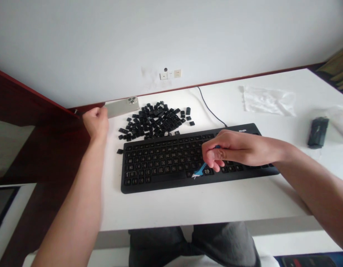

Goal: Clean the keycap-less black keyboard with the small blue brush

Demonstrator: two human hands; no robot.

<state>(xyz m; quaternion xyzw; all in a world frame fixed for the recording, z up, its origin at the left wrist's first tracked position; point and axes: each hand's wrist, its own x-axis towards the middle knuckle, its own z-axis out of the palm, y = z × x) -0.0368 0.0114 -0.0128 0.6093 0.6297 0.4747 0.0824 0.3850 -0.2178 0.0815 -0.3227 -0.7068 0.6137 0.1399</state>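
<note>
A small blue brush (pixel 199 172) with white bristles is held in my right hand (pixel 225 148), its fingers pinched round the handle. The bristle end rests against the lower row of the black keyboard (pixel 160 186), just right of the long space bar. Most keycaps are off, baring the key sockets. My left hand (pixel 95 119) is closed in a fist at the table's left edge, beside a silver phone (pixel 121 107); nothing shows in the fist. Behind the keyboard lies a heap of loose black keycaps (pixel 157 120).
The keyboard's cable (pixel 208 106) runs back toward the wall. A clear plastic bag (pixel 268 100) lies at the back right of the white table (pixel 165 207). A black object (pixel 318 132) stands at the far right. Wall sockets (pixel 177 73) are above the table's back edge.
</note>
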